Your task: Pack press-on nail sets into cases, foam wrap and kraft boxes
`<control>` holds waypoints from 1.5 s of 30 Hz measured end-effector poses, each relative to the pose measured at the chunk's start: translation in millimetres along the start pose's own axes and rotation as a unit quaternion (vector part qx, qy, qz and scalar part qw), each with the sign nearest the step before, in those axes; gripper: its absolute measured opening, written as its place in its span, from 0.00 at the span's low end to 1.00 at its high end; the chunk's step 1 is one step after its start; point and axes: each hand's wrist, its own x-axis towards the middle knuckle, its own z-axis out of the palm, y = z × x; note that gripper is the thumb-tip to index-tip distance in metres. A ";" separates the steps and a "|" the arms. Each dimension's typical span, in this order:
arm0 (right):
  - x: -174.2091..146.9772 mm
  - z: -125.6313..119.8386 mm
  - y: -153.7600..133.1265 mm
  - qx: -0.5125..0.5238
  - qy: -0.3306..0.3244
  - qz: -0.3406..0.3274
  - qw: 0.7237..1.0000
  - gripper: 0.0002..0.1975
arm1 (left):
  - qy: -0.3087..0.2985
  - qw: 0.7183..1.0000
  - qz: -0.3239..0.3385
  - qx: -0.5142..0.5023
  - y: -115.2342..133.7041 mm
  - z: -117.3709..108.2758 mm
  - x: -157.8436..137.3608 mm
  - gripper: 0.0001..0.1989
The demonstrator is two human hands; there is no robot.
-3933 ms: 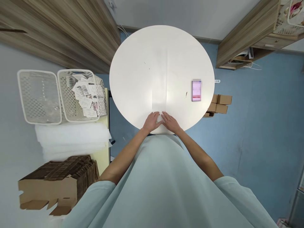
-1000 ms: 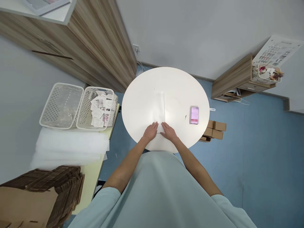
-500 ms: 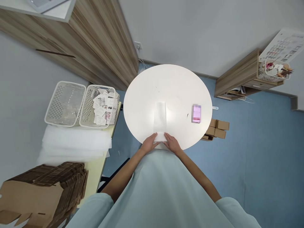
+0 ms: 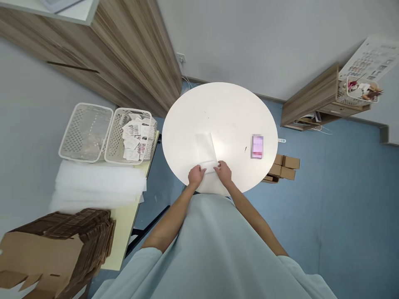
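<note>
A thin white sheet of packing foam (image 4: 205, 146) lies on the white round table (image 4: 224, 97), its near end folded or rolled into a thicker band. My left hand (image 4: 195, 176) is closed on the left end of that band, thumb and fingers pinching it. At the right end my right hand (image 4: 223, 172) pinches the band in the same way. The far part of the sheet slants up and left, flat on the tabletop. Whether anything is wrapped inside the fold, I cannot tell.
A phone (image 4: 257, 146) lies on the table's right side. To the left, a side table (image 4: 118, 245) bears foam sheets (image 4: 99, 182), flattened cardboard boxes (image 4: 43, 257), an open basket (image 4: 84, 133) and a basket of printed cards (image 4: 134, 137). Small cartons (image 4: 285, 166) stand below right.
Both hands have moved slightly away from my body and now pinch the folded band instead of lying along it. The sheet's far end has swung to the left.
</note>
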 end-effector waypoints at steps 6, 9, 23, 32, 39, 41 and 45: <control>16.7 -4.0 -6.9 -0.122 -0.048 -0.241 0.962 0.31 | 0.046 0.970 0.226 0.076 5.0 10.8 12.3 0.27; 14.6 -4.7 -0.7 -0.146 -0.083 -0.262 0.950 0.30 | 0.008 0.962 0.255 0.095 0.2 14.0 14.1 0.29; -76.6 34.8 52.6 -0.125 -0.046 -0.276 0.952 0.32 | -0.091 0.940 0.326 0.043 -43.1 22.8 -38.1 0.41; -35.0 14.7 24.6 -0.051 -0.006 -0.112 0.992 0.22 | -0.065 0.991 0.109 -0.042 -6.3 -3.7 -6.5 0.20; -3.4 10.8 -1.0 -0.019 0.030 0.016 0.999 0.19 | -0.052 0.998 0.001 0.024 25.2 -2.8 11.9 0.21; 2.8 8.2 -6.8 -0.041 0.041 0.014 0.998 0.22 | -0.003 0.999 0.016 0.034 30.6 1.2 13.1 0.26; 13.4 3.2 -15.8 -0.105 0.047 -0.108 0.988 0.23 | 0.044 0.981 0.178 0.068 36.1 2.3 19.1 0.28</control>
